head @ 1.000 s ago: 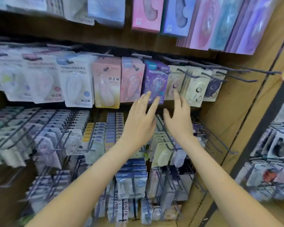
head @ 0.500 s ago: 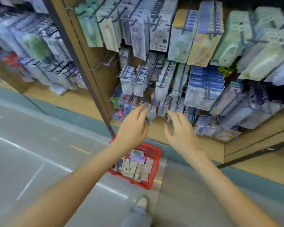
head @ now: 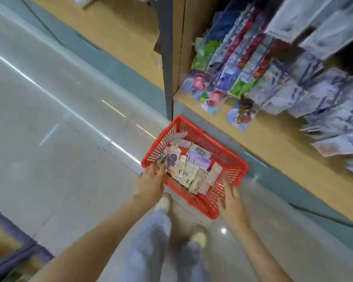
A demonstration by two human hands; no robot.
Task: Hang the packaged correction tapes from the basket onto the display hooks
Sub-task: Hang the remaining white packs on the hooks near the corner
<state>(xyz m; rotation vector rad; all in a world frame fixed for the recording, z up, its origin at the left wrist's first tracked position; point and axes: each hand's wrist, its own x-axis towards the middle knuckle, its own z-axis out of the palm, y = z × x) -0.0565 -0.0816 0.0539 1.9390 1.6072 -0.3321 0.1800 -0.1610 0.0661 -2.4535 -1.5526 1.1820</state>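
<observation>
A red plastic basket [head: 193, 128] stands on the floor against the shelf base, holding several packaged correction tapes [head: 192, 168] in a loose pile. My left hand [head: 151, 180] reaches over the basket's near left rim, its fingers stretched down beside a packet with a purple print [head: 172, 159]; the blur hides whether they touch it. Above the near right corner of the basket, my right hand [head: 231, 202] hovers with straight fingers and holds nothing. Hanging packs [head: 243, 64] fill the display at the upper right; its hooks are lost in the blur.
A wooden shelf base [head: 273, 151] juts out to the right of the basket. A dark upright post [head: 167, 58] divides the shelving. My shoes [head: 163, 202] and legs are just behind the basket. Grey tiled floor [head: 59, 149] spreads to the left.
The view has swung from the hanging packs down to the floor. Both hands have dropped from the display to the basket, the left one reaching its rim.
</observation>
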